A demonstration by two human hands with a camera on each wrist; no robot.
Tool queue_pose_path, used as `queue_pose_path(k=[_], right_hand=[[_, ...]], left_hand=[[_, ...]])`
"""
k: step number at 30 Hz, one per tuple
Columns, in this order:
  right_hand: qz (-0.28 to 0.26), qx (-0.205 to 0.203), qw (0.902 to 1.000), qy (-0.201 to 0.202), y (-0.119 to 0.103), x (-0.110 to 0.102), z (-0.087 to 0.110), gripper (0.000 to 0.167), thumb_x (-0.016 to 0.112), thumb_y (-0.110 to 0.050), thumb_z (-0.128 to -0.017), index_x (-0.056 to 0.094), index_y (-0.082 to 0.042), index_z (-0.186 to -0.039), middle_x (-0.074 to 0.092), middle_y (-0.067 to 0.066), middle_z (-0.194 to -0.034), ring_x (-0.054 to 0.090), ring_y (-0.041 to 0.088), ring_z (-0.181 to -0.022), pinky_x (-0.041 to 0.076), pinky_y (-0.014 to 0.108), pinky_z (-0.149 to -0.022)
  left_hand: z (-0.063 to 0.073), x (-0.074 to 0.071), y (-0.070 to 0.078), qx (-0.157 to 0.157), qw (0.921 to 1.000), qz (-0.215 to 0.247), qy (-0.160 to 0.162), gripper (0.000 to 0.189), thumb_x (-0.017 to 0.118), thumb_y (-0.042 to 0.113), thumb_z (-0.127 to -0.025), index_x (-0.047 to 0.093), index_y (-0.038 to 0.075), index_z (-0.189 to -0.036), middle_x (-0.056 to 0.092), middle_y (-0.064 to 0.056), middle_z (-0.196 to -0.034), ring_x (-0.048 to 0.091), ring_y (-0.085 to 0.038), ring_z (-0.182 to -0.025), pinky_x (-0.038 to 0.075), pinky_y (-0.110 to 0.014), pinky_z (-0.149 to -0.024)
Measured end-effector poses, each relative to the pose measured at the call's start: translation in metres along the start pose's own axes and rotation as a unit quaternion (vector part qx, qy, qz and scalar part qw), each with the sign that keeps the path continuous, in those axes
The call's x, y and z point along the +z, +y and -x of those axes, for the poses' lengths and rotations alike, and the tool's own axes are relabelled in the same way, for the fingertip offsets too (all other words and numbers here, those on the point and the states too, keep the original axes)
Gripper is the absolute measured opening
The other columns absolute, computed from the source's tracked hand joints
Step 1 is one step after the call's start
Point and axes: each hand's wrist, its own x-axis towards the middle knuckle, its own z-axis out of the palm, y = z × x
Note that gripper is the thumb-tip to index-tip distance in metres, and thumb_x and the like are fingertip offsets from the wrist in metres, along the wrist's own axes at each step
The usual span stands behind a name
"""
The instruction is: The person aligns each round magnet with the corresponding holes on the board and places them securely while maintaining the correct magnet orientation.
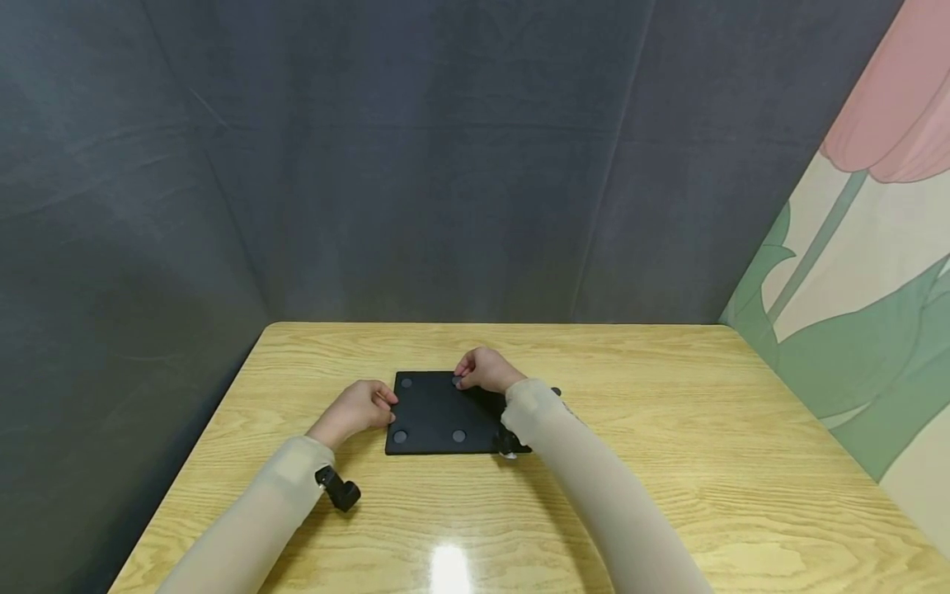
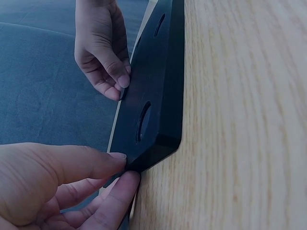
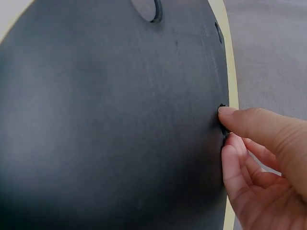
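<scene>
Nearest, two pale sleeves (image 1: 245, 516) reach in over the wood-grained table (image 1: 742, 462), where a patch of light (image 1: 449, 569) shines, and a small black device (image 1: 337, 488) sits at the left cuff. Farther in, the left hand (image 1: 361, 404) grips the left edge of a black board (image 1: 430, 408) between thumb and finger. The board lies flat on the table, between the hands and partly under the right forearm, with round marks (image 1: 458, 436) in its surface. At its far edge, the right hand (image 1: 487, 369) pinches a small dark piece (image 3: 223, 120), mostly hidden by the fingertips. Behind the table hangs a dark curtain (image 1: 430, 165); at the right is a tulip-patterned panel (image 1: 876, 330).
</scene>
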Motion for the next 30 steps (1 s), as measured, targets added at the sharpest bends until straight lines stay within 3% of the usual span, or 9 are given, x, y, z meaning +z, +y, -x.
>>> queue_pose_path(k=[30], right_hand=[[0.004,0.011,0.9999,0.003,-0.0011,-0.0014,-0.0007,0.013,0.073,0.002,-0.082,0.068,-0.004,-0.092,0.063,0.004,-0.081,0.055,0.013,-0.071,0.048,0.023,-0.071]], left_hand=[[0.001,-0.0007,0.0022,-0.001,0.9999,0.01,-0.005,0.025,0.07,0.0,-0.08,0.065,0.002,-0.104,0.061,-0.01,-0.088,0.054,-0.02,-0.074,0.045,-0.029,-0.065]])
